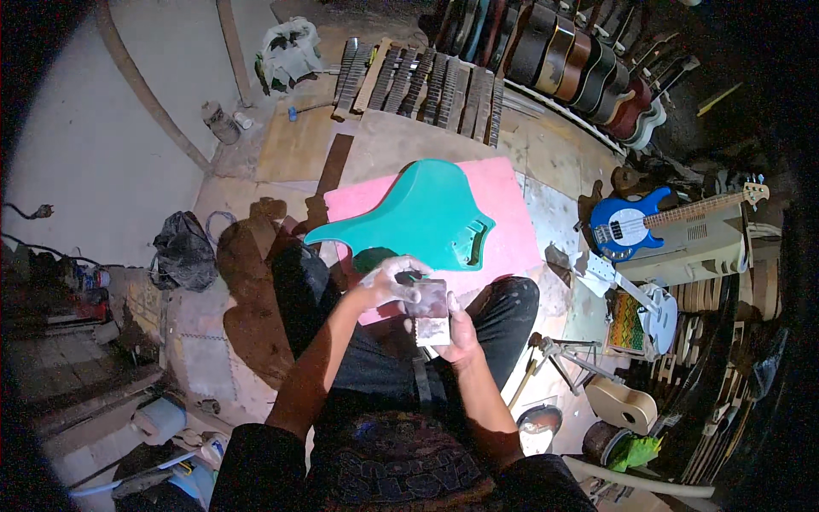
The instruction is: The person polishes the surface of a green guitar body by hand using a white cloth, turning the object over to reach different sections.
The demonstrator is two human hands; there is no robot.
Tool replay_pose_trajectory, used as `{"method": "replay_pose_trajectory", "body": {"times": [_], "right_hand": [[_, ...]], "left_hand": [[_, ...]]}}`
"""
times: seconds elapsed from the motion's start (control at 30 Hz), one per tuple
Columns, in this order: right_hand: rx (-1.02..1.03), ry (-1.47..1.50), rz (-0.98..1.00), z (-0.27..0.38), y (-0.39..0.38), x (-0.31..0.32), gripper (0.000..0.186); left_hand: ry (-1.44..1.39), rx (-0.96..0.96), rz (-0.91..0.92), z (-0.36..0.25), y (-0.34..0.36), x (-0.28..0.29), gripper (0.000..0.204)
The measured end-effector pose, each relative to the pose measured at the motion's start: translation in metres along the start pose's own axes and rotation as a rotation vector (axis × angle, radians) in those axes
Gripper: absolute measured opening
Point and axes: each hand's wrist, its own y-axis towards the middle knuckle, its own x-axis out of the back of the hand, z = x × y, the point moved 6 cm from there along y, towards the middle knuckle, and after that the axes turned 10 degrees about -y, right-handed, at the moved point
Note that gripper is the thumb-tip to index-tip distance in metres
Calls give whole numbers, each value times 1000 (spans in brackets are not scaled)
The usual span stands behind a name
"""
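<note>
Above my lap, my right hand [461,340] is closed round a small white block [432,332] and the lower edge of a worn grey-brown piece of sandpaper [432,299]. My left hand [391,282], dusted white, has its fingers curled at the left edge of that sandpaper, pinching it. Just beyond my hands lies a teal guitar body [426,209] with a long pointed horn toward the left and a cut-out pocket at its right end. It rests flat on a pink foam sheet [510,192]; my hands are apart from it.
Several fretted guitar necks [409,81] lie in a row at the back. Guitar bodies [589,72] stand on a rack at far right. A blue bass guitar [627,224], a pale acoustic body [621,403] and a metal stand [567,352] are at right; a black plastic bag [185,252] is at left.
</note>
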Motion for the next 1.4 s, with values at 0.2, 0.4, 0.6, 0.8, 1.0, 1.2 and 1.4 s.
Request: {"method": "replay_pose_trajectory", "body": {"times": [0.2,0.4,0.6,0.8,1.0,1.2,1.4], "right_hand": [[-27,-63,197,-1,-6,-8,76],[294,-1194,-350,48,2,19,38],[320,-1599,-278,52,16,-15,45],[396,-1379,-466,54,20,31,52],[318,-1192,-483,50,-3,69,53],[369,-1035,-540,48,-16,79,53],[467,-999,-670,65,-17,81,54]], "left_hand": [[-15,121,129,8,5,4,89],[825,119,-337,10,26,72,91],[1161,270,-494,11,28,112,127],[1272,247,-315,18,16,116,150],[1372,290,-392,0,12,92,148],[1329,357,-618,5,19,57,145],[1169,488,-903,23,41,6,139]]}}
